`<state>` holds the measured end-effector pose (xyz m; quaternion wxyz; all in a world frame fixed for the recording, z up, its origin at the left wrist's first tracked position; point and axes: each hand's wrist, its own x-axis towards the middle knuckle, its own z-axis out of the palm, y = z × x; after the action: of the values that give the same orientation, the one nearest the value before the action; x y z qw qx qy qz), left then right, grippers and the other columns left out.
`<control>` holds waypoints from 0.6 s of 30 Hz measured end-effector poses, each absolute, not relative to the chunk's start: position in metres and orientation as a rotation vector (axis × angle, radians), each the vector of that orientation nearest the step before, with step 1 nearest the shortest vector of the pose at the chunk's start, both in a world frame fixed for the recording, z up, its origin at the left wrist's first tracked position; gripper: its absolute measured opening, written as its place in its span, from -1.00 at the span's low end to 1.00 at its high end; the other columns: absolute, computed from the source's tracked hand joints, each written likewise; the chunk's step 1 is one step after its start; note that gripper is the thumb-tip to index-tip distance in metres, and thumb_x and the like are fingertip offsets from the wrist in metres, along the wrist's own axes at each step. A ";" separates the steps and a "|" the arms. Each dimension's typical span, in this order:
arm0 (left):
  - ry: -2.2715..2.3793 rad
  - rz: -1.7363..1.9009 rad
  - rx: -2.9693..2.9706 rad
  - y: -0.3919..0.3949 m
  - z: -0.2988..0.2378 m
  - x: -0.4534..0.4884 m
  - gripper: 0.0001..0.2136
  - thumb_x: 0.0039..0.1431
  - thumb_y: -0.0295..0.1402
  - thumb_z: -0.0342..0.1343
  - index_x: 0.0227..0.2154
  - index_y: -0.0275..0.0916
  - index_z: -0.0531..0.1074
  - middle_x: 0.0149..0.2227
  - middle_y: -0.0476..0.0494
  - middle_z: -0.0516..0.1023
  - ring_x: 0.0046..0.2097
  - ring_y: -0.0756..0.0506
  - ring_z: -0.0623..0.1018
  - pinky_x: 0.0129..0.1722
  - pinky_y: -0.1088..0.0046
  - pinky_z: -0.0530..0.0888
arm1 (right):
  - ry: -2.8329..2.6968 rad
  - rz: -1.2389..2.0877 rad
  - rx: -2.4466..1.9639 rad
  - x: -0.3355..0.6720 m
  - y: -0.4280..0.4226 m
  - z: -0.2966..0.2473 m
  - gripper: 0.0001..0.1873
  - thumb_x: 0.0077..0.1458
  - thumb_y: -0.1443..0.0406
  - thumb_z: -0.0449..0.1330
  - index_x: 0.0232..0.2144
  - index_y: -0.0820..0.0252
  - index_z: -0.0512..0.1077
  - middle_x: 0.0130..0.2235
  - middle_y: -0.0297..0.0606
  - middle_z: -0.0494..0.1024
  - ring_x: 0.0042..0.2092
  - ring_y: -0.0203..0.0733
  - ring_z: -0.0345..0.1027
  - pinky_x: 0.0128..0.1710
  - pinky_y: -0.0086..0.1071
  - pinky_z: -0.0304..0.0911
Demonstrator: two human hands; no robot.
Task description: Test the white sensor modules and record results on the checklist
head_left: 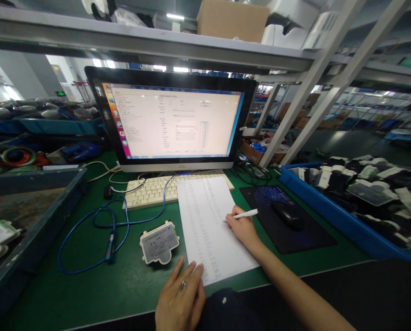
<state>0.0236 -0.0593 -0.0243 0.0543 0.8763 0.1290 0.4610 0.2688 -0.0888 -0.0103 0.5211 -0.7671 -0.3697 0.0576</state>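
Note:
My right hand (242, 226) is closed around a white pen (246, 214), its tip on a sheet of paper (222, 243) that bears columns of writing. The far end of the sheet overlaps the white keyboard (146, 193). My left hand (182, 294), with a ring on one finger, lies flat with fingers stretched out, fingertips at the sheet's lower left edge. Just beyond it, on the green table, sits a small white-framed module with a grey printed label (160, 243). A blue cable (110, 246) loops to the left of the module.
A monitor (177, 124) showing a form stands behind the keyboard. To the right lie a black mouse (288, 215) and its mouse pad (277, 239), beside a blue bin (329, 207) of black and white parts. Another bin (53, 230) borders the left side. A shelf (150, 39) spans overhead.

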 end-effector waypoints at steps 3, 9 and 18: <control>0.402 1.405 2.650 -0.060 -0.023 0.024 -0.77 0.17 -0.57 0.00 -0.15 -0.31 0.44 -0.29 -0.07 0.64 -0.18 0.01 0.61 0.18 0.39 0.35 | -0.885 0.136 -1.836 0.269 -0.089 -0.011 -0.78 -0.21 0.24 0.04 -0.74 0.06 0.06 -0.74 -0.49 0.18 -0.61 -0.32 0.07 -0.55 -0.41 0.00; 0.379 1.401 2.668 -0.059 -0.020 0.024 -0.78 0.19 -0.58 -0.03 -0.16 -0.32 0.44 -0.29 -0.07 0.64 -0.20 0.00 0.62 0.13 0.37 0.40 | -0.876 0.125 -1.830 0.269 -0.089 -0.011 -0.79 -0.23 0.26 0.04 -0.74 0.06 0.05 -0.74 -0.50 0.15 -0.61 -0.33 0.05 -0.55 -0.41 0.00; 0.393 1.400 2.661 -0.060 -0.021 0.024 -0.78 0.19 -0.58 -0.02 -0.15 -0.32 0.44 -0.28 -0.07 0.64 -0.18 0.02 0.61 0.18 0.40 0.34 | -0.849 0.132 -1.818 0.268 -0.091 -0.010 -0.79 -0.23 0.26 0.05 -0.73 0.06 0.06 -0.75 -0.50 0.17 -0.62 -0.32 0.05 -0.55 -0.40 -0.01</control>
<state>0.0238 -0.0595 -0.0213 0.0548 0.8762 0.1293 0.4611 0.2676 -0.0908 -0.0097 0.5359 -0.7634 -0.3564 0.0556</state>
